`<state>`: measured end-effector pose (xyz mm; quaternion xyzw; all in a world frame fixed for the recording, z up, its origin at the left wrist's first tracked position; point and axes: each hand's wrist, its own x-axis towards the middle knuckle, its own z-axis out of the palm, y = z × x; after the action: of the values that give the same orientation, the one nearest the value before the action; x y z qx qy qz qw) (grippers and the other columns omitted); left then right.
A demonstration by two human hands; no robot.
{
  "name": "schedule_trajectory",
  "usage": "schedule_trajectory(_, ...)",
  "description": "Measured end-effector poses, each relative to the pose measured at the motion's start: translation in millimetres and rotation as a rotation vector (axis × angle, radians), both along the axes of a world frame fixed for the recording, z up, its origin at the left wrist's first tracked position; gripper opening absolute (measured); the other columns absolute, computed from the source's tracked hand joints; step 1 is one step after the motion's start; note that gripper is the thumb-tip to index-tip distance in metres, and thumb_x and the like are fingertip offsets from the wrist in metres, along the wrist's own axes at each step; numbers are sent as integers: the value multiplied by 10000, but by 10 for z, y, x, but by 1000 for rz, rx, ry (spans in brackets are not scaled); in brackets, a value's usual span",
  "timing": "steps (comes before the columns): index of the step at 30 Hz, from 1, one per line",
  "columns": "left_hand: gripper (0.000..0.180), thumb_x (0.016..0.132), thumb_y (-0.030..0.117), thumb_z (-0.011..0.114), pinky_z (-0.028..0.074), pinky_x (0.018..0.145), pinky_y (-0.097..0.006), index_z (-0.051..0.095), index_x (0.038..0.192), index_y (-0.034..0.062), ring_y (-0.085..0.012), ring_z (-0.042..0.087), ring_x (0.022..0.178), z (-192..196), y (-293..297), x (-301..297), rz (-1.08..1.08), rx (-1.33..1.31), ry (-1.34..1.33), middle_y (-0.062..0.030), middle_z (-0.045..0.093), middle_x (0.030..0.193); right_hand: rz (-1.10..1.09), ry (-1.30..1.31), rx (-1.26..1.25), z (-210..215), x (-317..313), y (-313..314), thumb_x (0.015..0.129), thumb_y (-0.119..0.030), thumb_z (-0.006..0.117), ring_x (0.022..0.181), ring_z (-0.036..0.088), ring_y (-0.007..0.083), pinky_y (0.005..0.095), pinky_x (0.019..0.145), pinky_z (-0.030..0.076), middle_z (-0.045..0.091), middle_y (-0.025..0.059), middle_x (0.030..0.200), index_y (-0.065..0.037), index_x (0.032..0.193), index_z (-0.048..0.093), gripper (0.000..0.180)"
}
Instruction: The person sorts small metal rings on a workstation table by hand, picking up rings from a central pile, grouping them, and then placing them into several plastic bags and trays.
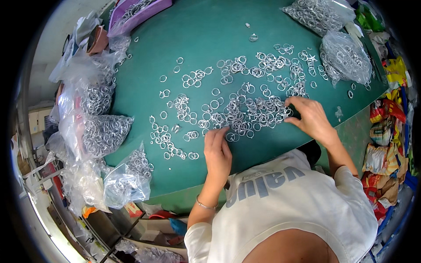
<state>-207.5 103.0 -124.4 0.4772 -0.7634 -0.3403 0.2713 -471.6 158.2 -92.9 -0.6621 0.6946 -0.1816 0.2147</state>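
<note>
Many small silver metal rings (237, 116) lie loose across the green tabletop, heaped thickest in front of me. At the near left edge of this heap rests my left hand (218, 153), its fingers stretched out and touching the nearest rings. My right hand (312, 119) is at the heap's right end, with thumb and fingers apart on either side of a few rings. No ring is seen lifted in either hand. Smaller clusters, such as the rings (163, 136) to the left, lie apart from the main heap.
Clear plastic bags of rings line the left edge, including one full bag (105, 133) and a smaller one (127, 182). Two more bags, one nearer (346, 59), stand at the far right. A purple bin (147, 13) of rings sits far left. Colourful packages (381, 153) lie right of the table.
</note>
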Motion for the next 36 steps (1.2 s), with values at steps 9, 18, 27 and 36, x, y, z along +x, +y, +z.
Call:
schedule_trajectory(9, 208, 792, -80, 539, 442, 674, -326, 606, 973, 0, -263, 540, 768, 15, 13, -154, -25, -173, -27, -128, 537, 850, -33, 139, -142, -181, 16, 202, 730, -124, 673, 707, 571, 324, 405, 576, 443, 576, 120, 784, -27, 865, 530, 220)
schedule_trajectory(18, 231, 780, -62, 571, 441, 692, -328, 603, 1000, 1, -266, 538, 790, 94, 81, -583, -221, -152, 73, -126, 549, 868, -183, -141, -309, -211, -103, 258, 778, -97, 632, 581, 535, 249, 343, 524, 419, 579, 97, 720, -22, 839, 596, 103)
schedule_trajectory(27, 150, 786, 27, 627, 437, 638, -275, 632, 925, -29, -179, 549, 694, 102, -66, -1180, -359, 317, 267, -109, 613, 829, -310, -633, -78, -175, -119, 224, 818, -121, 614, 552, 442, 111, 282, 520, 376, 570, 63, 638, -7, 851, 635, 120)
schedule_trajectory(36, 119, 841, 92, 616, 394, 593, -186, 640, 900, -8, -57, 515, 685, 45, -208, -1227, -249, 1175, 689, -14, 621, 821, -223, -1320, 284, -288, -373, 205, 862, -117, 572, 476, 375, 79, 248, 453, 305, 518, 1, 627, 1, 807, 594, 133)
